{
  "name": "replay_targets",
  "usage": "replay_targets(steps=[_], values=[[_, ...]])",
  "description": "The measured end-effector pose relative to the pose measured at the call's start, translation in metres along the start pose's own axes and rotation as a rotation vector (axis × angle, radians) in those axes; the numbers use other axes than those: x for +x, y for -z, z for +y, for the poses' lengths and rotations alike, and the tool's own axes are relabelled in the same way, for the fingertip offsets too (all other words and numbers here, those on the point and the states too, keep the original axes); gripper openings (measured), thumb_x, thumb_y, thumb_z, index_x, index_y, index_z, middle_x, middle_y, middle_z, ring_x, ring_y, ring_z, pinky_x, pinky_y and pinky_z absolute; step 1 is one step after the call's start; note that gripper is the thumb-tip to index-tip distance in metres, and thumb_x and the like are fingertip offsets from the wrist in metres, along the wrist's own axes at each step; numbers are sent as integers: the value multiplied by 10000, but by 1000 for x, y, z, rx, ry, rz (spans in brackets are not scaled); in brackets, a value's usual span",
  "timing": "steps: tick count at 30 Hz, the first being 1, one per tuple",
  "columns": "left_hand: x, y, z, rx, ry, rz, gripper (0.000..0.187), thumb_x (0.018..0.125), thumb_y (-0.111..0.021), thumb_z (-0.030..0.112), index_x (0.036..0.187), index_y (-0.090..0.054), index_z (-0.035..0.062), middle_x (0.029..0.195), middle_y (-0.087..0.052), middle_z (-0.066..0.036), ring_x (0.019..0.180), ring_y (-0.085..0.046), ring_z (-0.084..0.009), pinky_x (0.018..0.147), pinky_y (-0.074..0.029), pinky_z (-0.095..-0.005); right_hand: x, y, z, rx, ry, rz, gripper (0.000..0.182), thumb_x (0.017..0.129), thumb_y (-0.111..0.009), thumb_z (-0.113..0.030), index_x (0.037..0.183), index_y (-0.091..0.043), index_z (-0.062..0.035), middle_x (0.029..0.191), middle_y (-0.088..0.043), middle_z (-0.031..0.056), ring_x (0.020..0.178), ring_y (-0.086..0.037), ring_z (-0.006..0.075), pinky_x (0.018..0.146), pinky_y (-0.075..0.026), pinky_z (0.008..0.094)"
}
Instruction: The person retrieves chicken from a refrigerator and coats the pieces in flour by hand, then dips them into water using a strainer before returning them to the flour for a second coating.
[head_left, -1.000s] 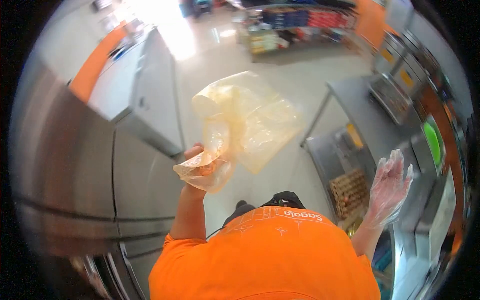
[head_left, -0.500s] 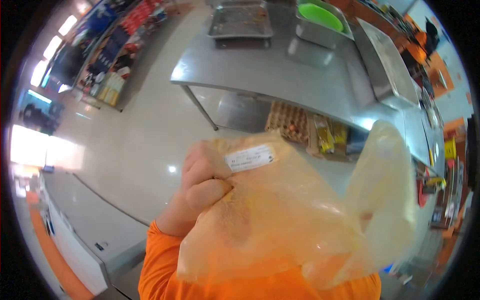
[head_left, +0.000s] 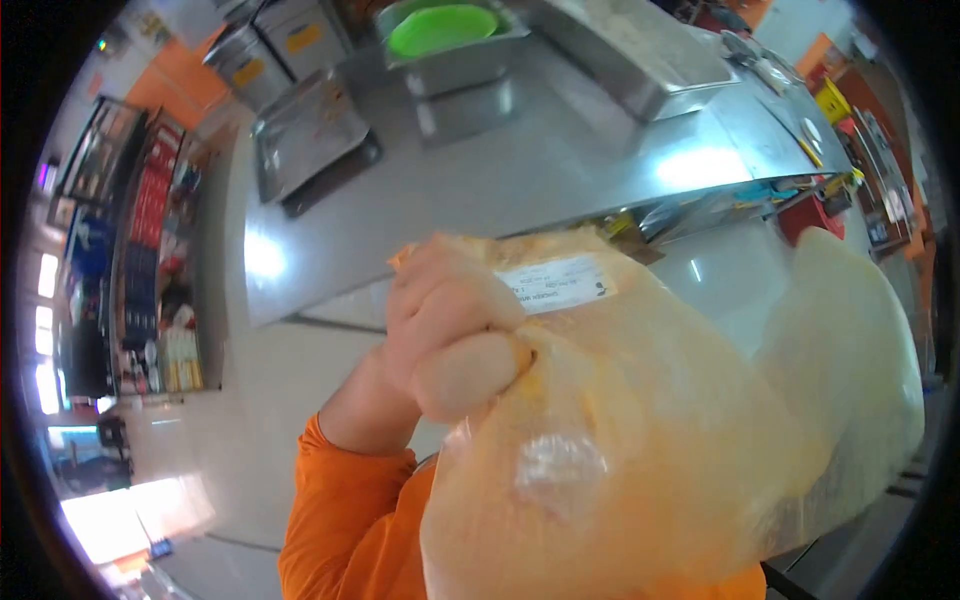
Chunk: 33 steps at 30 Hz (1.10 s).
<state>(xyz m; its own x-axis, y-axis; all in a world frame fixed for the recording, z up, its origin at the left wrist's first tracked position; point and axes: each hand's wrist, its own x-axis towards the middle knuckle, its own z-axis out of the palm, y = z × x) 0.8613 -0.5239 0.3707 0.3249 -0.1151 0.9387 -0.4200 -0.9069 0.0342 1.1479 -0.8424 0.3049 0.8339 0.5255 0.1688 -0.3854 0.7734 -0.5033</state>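
Note:
My left hand [head_left: 445,325] is closed in a fist around the gathered upper edge of a large translucent plastic bag [head_left: 650,430]. The plastic has a yellow-orange tint, and something inside shows only as blurred pale and orange patches. A white printed label [head_left: 558,284] sits near the top of the bag, beside my knuckles; its small print seems to include "CHICKEN". At the right, a loose end of the bag flares upward. My right hand does not show; the bag covers much of the space in front of my body.
Beyond the bag stands a steel table [head_left: 400,240]. On it are a shallow metal tray [head_left: 305,130], a deep steel pan [head_left: 455,72] with a green bowl [head_left: 440,30], and a long steel container [head_left: 660,60]. A stocked shelf [head_left: 150,240] stands at the left.
My view has turned and come closer to the table, so the trays appear further left. The bag fills more of the view, still gripped by my left hand.

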Motion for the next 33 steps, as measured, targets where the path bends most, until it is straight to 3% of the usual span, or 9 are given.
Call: replay_targets(steps=[5,6,8,11,14,19,21,24,33], values=[[46,-74,-70,192,619,-308,279,811,-541,178,1040,-474,34,925,-560,-172,825,-561,-367,690,-451,-393,36,54,-41,67,134,-62,468,888,-398,-284,1234,-381,32,1210,-455,211,1069,-480,288,959,-349,426],[63,-93,-95,68,911,-224,414,887,-462,282,1185,-353,16,1066,-532,-200,997,-520,-361,842,-406,-386,48,68,-52,81,162,-102,472,890,-391,-285,1236,-376,36,1223,-443,220,1082,-474,296,970,-336,432],[68,-93,-164,43,848,-295,527,912,-431,274,1328,-220,27,1201,-465,-160,1081,-455,-265,912,-350,-335,64,89,-64,83,215,-190,480,893,-378,-290,1241,-367,41,1234,-432,229,1100,-465,305,985,-321,438],[101,-123,-254,219,782,-386,524,908,-434,290,1324,-254,28,1184,-487,-145,1060,-474,-255,900,-357,-320,125,139,-92,96,320,-190,490,903,-352,-305,1256,-347,34,1241,-427,224,1112,-460,304,994,-319,438],[153,-150,-314,241,1124,-540,465,898,-438,319,1252,-372,25,1137,-527,-153,1089,-476,-253,907,-354,-328,177,153,-105,94,364,-206,485,909,-340,-309,1271,-339,13,1250,-425,211,1107,-470,299,990,-332,427],[192,-199,-422,420,1133,-776,408,881,-471,316,1144,-490,5,1076,-571,-130,1015,-523,-233,856,-389,-338,241,185,-127,47,374,-59,466,920,-322,-302,1279,-331,-5,1193,-481,193,1071,-502,287,968,-368,416],[205,-226,-439,548,1195,-844,402,880,-462,300,1135,-496,-8,1053,-578,-143,977,-542,-235,833,-405,-337,257,191,-128,44,376,-15,464,922,-319,-301,1273,-335,2,1184,-487,195,1068,-504,284,966,-372,414],[176,-233,-502,291,1342,-648,394,889,-427,285,1121,-506,-23,1029,-585,-167,944,-560,-255,831,-408,-333,265,203,-126,22,387,-43,456,925,-314,-296,1260,-347,11,1184,-483,203,1072,-500,284,968,-371,410],[159,-273,-538,685,1145,-736,379,872,-452,298,1023,-555,-34,961,-588,-226,892,-571,-331,763,-421,-371,255,223,-137,-22,411,111,447,932,-294,-290,1242,-358,25,1170,-487,210,1059,-500,286,961,-367,416]])
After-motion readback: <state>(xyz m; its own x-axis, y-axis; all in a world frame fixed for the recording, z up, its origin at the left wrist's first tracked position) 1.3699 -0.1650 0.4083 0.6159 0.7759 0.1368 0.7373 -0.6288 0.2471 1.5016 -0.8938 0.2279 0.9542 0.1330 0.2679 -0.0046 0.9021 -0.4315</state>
